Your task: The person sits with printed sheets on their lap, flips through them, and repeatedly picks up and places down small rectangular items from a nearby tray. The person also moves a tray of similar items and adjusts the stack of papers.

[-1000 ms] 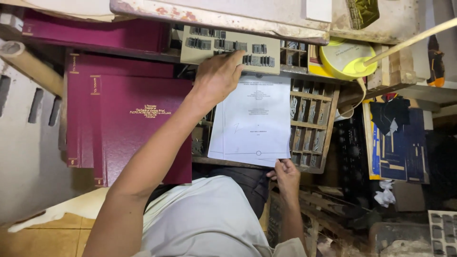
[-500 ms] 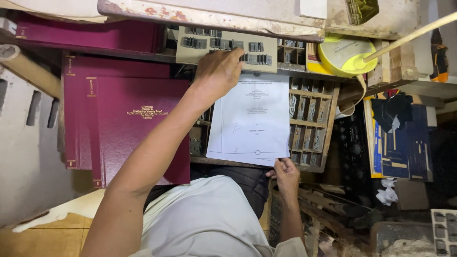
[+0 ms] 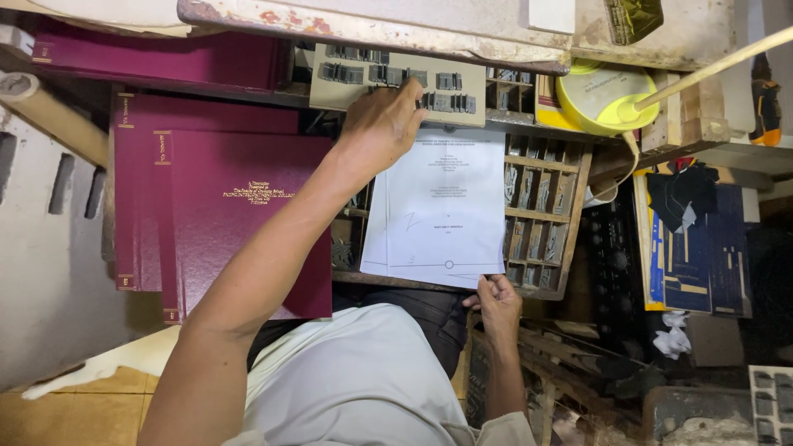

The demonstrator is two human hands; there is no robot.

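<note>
My left hand (image 3: pixel 382 124) reaches up to a beige tray (image 3: pixel 330 83) that holds rows of small metal type pieces (image 3: pixel 446 81). Its fingertips rest on one row, and the back of the hand hides whether they grip a piece. My right hand (image 3: pixel 497 307) pinches the lower edge of a white printed sheet (image 3: pixel 438 211). The sheet lies flat over a wooden type case (image 3: pixel 541 211) with many small compartments. To the left lies a stack of maroon hardcover books (image 3: pixel 239 223) with gold lettering.
A yellow bowl (image 3: pixel 599 99) with a wooden stick (image 3: pixel 714 68) in it sits at the upper right. Dark blue boards (image 3: pixel 694 248) lie at the right, with a crumpled white tissue (image 3: pixel 673 339) below them. A cardboard tube (image 3: pixel 49 116) lies at the far left.
Hardly anything has changed. My left hand stays on the type tray with its fingers shifted slightly, and my right hand keeps hold of the sheet.
</note>
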